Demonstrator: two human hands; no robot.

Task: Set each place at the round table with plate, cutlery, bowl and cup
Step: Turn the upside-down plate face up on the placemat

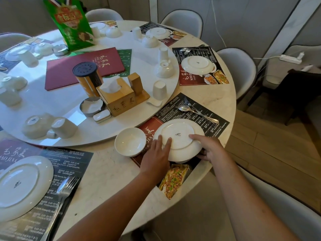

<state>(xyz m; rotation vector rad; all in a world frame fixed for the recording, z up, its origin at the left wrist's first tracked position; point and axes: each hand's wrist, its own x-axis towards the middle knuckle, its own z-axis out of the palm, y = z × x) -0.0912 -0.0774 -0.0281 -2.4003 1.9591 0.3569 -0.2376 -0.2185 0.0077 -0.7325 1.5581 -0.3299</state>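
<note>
An upside-down white plate (179, 136) lies on the dark placemat (205, 112) at the place in front of me. My left hand (156, 156) rests flat on its left edge, fingers straight. My right hand (206, 147) holds the plate's right rim, index finger on top and the other fingers curled under the edge. A white bowl (130, 141) stands upright just left of the plate. A spoon (186, 108) and a fork (205, 114) lie on the mat beyond the plate. A white cup (159, 89) stands upside down on the turntable.
The round turntable (139, 54) carries upturned bowls and cups, a tissue box (119, 100), a toothpick jar (87, 77), a red menu (83, 66) and a green bag (71, 21). Other places have upturned plates (198, 65) (22, 186). Grey chairs (241, 70) ring the table.
</note>
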